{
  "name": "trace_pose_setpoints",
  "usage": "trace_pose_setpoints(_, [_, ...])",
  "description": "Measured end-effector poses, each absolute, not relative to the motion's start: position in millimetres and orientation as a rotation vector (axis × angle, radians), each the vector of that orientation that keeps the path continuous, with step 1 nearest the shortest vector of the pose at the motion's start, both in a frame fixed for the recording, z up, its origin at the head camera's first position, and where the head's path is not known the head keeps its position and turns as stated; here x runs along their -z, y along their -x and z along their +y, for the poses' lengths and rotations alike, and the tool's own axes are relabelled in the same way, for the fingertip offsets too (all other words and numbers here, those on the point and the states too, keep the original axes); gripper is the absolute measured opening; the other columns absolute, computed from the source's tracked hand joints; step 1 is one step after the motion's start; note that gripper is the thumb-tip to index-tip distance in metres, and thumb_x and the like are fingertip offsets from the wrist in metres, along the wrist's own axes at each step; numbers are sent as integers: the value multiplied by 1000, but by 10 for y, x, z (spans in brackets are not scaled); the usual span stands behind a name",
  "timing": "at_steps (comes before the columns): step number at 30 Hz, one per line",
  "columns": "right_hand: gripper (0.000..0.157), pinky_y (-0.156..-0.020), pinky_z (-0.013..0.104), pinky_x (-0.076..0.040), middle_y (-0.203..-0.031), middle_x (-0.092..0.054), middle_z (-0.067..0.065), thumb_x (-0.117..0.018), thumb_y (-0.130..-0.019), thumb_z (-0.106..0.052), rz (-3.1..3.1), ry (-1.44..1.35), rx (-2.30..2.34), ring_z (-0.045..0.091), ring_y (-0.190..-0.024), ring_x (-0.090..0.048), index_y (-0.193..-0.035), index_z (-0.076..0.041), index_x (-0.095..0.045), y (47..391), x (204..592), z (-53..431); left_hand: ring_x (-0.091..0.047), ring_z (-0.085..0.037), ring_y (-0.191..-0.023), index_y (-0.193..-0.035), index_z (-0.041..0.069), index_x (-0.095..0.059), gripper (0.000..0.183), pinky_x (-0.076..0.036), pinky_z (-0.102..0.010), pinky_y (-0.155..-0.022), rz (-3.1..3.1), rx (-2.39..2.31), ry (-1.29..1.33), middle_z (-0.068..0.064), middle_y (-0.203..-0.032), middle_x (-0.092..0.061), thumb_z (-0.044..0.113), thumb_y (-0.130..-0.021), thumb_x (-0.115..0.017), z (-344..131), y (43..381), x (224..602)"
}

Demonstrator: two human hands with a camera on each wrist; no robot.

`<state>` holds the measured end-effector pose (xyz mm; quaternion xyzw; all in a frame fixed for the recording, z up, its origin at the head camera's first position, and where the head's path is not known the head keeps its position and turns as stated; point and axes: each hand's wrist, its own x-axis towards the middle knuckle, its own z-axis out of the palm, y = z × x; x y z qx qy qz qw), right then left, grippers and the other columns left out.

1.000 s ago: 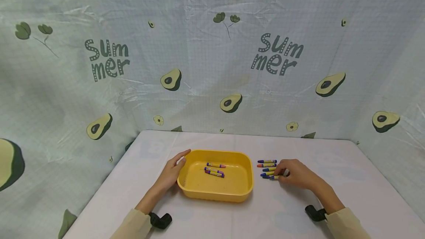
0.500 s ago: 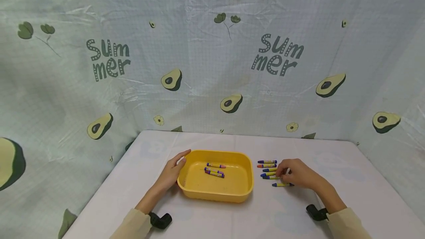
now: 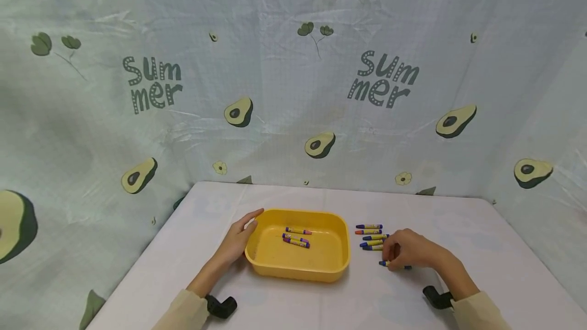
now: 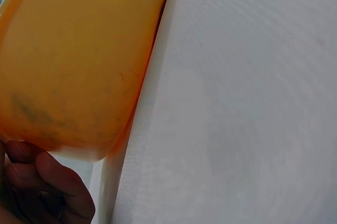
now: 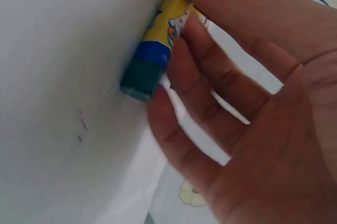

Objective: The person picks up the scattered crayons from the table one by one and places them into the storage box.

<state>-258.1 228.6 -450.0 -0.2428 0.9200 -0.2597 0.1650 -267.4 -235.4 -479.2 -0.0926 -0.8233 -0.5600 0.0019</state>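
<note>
My left hand (image 3: 237,238) holds the left side of a yellow plastic tray (image 3: 304,273), thumb at the rim. In the left wrist view its curled fingers (image 4: 63,182) lie against the tray's outer wall. Three crayons (image 3: 298,230) lie inside the tray. To its right, my right hand (image 3: 408,249) pinches a crayon at the table surface. The right wrist view shows this crayon (image 5: 158,40) with a teal end, a blue band and a yellow printed wrapper; the thumb and fingers cover its other end.
Several crayons (image 3: 368,231) lie in a loose row on the white-covered table (image 3: 321,304), between the tray and my right hand. Behind the table hangs a pale cloth (image 3: 275,65) printed with avocados. Both wrists wear black devices (image 3: 221,307).
My right hand has moved from the row of crayons toward the table's near side. One crayon now lies apart, nearer me, under its fingers. The left hand and tray have stayed put.
</note>
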Motion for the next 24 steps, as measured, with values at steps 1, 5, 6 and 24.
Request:
trace_pose_setpoints(1, [18,-62,23,-49,-80,-66,-7,-89,-78,-13,2613,694,743,7,-70,-57,-86,-19,-74,2575,4508,2297,-35,-35,-155,-156,14,-47,44,-30,-58,-125,-2585,1760,289,-11,-164,-42,21,-113,-41,-2353,2670,4796])
trace_pose_setpoints(5, [19,-63,23,-50,-81,-66,-5,-83,-80,-6,2583,734,759,5,-72,-56,-90,-19,-74,2564,4518,2335,-34,-35,-155,-156,15,-47,44,-30,-58,-125,-2589,1763,289,-12,-165,-42,22,-113,-41,-2351,2658,4800])
trace_pose_setpoints(6, [19,-63,22,-50,-82,-66,-6,-81,-80,-5,2582,748,759,4,-73,-56,-91,-19,-74,2565,4515,2340,-34,-35,-155,-156,15,-47,44,-30,-58,-125,-2589,1767,285,-11,-165,-42,22,-113,-41,-2350,2657,4797])
trace_pose_setpoints(24, [20,-73,23,-55,-89,-66,-8,-74,-88,-7,2672,849,757,3,-80,-57,-105,-15,-70,2645,4252,2269,-32,-33,-156,-156,15,-46,44,-28,-57,-126,-2591,1778,301,-10,-165,-41,23,-113,-40,-2367,2685,4798])
